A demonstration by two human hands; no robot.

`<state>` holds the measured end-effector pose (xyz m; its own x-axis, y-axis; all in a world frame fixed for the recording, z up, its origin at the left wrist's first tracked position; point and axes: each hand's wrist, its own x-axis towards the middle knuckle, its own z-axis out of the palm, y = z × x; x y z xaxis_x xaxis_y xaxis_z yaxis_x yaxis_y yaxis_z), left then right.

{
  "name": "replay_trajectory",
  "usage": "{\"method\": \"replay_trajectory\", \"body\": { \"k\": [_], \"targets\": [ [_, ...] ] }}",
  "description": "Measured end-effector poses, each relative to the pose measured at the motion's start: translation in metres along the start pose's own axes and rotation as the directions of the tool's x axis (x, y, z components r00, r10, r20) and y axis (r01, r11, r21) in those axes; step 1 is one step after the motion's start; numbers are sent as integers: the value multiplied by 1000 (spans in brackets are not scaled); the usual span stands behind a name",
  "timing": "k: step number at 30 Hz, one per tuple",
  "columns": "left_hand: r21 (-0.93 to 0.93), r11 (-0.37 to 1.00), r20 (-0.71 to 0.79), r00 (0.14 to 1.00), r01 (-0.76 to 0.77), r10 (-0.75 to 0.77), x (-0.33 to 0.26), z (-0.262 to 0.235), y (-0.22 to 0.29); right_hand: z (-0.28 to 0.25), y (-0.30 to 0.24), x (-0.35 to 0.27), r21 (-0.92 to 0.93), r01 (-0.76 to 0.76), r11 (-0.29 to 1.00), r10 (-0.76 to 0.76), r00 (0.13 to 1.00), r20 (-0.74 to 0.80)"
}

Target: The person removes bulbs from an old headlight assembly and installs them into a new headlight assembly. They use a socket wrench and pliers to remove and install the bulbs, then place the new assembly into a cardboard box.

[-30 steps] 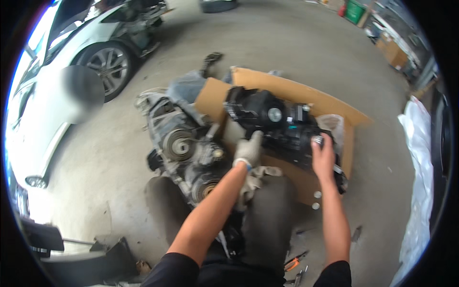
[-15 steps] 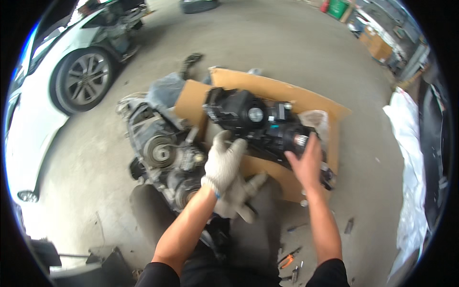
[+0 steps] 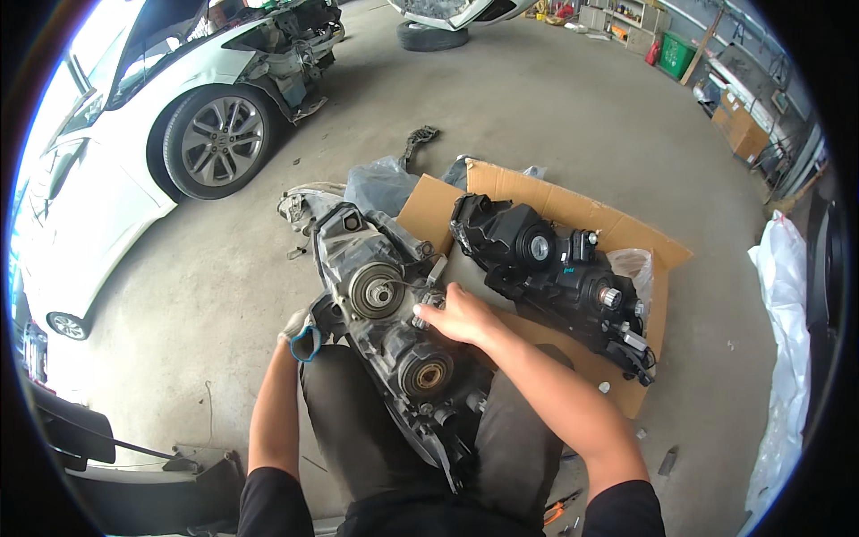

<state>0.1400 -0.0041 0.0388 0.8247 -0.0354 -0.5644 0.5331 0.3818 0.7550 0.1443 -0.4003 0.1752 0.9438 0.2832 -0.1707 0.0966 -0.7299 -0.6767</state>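
A worn, dusty headlight (image 3: 371, 336) rests back side up across my knees, its two round bulb openings facing me. My left hand (image 3: 295, 326), in a pale work glove with a blue cuff, grips its left edge; the fingers are mostly hidden behind the housing. Bare, my right hand (image 3: 460, 317) is closed around a small bulb socket (image 3: 430, 306) on the right side of the old headlight, thumb toward me. To the right, a cleaner black headlight (image 3: 559, 259) lies on an open cardboard box (image 3: 582, 199), untouched.
A white car (image 3: 134, 161) with its front end stripped stands at the left. Clear plastic (image 3: 379, 186) lies beyond the old headlight. Orange-handled pliers (image 3: 562, 507) are on the floor near my right leg. White wrapping (image 3: 780, 340) runs along the right side.
My right hand has moved left from the black headlight to the old one. My gloved left hand has gone to the old headlight's left edge. The loose glove on my lap no longer shows.
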Motion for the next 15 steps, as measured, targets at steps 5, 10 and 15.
{"method": "replay_trajectory", "body": {
  "k": [5, 10, 15],
  "targets": [
    [-43, 998, 186, 982, 40, -32, 18, 43, -17, 17, -4, -6, 209, -167, 964, 208, 959, -192],
    [23, 996, 337, 937, 88, -90, 3, 50, -19, 33, -13, -9, 160, -203, 966, 240, 934, -264],
    [350, 935, 534, 808, 58, -250, -25, 75, 26, 23, 36, -1, 494, -123, 861, 273, 931, -242]
  ]
}}
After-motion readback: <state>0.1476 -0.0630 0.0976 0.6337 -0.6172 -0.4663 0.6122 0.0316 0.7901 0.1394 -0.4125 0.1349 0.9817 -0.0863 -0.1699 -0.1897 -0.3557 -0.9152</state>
